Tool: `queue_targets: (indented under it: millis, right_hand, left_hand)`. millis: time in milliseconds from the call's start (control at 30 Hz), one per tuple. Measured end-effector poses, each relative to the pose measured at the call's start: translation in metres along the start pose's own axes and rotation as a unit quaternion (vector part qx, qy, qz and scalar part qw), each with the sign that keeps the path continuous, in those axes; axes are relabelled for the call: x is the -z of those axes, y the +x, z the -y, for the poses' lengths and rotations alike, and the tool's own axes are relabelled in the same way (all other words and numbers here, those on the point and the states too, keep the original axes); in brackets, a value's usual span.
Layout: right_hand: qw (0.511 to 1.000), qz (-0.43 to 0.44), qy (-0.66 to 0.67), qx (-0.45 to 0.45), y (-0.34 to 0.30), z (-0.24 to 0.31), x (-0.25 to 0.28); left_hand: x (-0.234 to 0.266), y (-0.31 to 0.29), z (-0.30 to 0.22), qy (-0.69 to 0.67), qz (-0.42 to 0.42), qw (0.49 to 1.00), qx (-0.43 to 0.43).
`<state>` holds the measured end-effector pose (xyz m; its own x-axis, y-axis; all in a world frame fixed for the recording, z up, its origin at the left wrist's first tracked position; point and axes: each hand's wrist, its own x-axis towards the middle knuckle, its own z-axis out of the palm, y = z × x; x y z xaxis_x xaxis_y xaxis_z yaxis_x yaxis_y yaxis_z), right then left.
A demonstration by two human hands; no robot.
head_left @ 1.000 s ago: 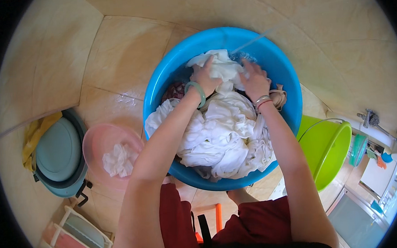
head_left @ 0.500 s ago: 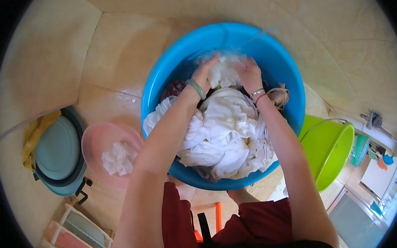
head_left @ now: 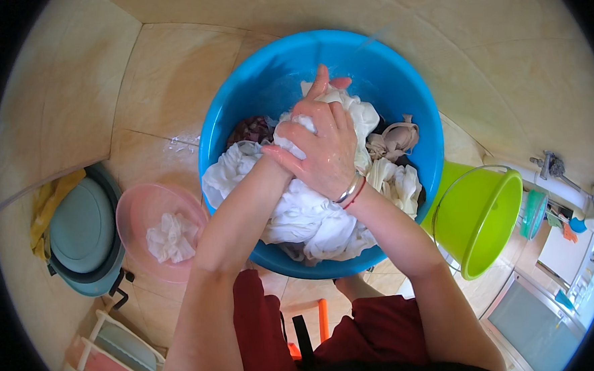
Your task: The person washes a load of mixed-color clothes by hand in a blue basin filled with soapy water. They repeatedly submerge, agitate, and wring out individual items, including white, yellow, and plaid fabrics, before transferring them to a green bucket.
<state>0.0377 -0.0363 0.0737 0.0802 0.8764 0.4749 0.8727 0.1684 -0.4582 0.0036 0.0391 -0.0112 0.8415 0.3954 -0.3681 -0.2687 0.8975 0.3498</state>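
My right hand [head_left: 332, 147] crosses over my left hand [head_left: 320, 83] above the pile in a large blue tub [head_left: 219, 112]. A wet white cloth [head_left: 288, 144] is bunched between them, my right fingers closed over it. Most of my left hand is hidden beneath; a thumb and a fingertip show beyond the bundle. Part of the cloth hangs loose past my right fingers. Below lie crumpled white clothes [head_left: 312, 226], with a beige bra [head_left: 398, 138] on the right and a dark reddish patterned cloth [head_left: 251, 131] on the left.
A pink basin [head_left: 131, 224] holding a sheer white cloth [head_left: 172, 238] sits left of the tub. Beyond it are grey-green basins [head_left: 81, 230] with a yellow cloth [head_left: 43, 212]. A lime green bucket [head_left: 470, 223] stands tilted at the right, near a wall tap [head_left: 549, 165].
My hands were apart at the tub's far side, with the white cloth between them. Now they have come together and nearer, my right hand crossing over, with the cloth squeezed between.
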Motion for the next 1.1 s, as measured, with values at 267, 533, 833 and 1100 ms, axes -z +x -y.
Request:
queue_targets:
  millis: [267,533,833,1100]
  right_hand:
    - [0.991,-0.091,0.079,-0.05,0.0,-0.042,-0.019]
    - [0.948,-0.003,-0.051,-0.315,-0.041,-0.184,-0.027]
    - [0.939,0.214,-0.229,-0.144,-0.054,-0.144,-0.045]
    - [0.861,0.316,-0.175,-0.358,-0.044,-0.178,-0.087]
  left_hand:
    - [0.028,0.005,0.017,0.643,-0.104,0.667,-0.361]
    - [-0.017,-0.008,-0.002,0.286,-0.28,0.909,-0.114]
    - [0.07,0.009,-0.002,0.754,-0.148,0.628,-0.121]
    - [0.1,0.044,0.001,0.78,-0.155,0.605,-0.032]
